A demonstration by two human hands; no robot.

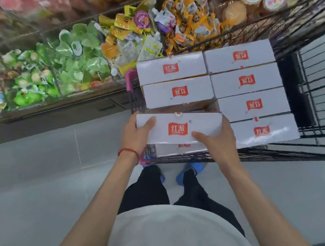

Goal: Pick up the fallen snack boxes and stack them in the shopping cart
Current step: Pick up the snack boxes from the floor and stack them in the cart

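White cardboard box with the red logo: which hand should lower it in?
Probably left hand: it grips the white box at its free end; the right hand crowds the stacked white boxes.

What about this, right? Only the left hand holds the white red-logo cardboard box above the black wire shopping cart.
Wrong: the head view shows both the left hand and right hand holding the white red-logo cardboard box above the black wire shopping cart.
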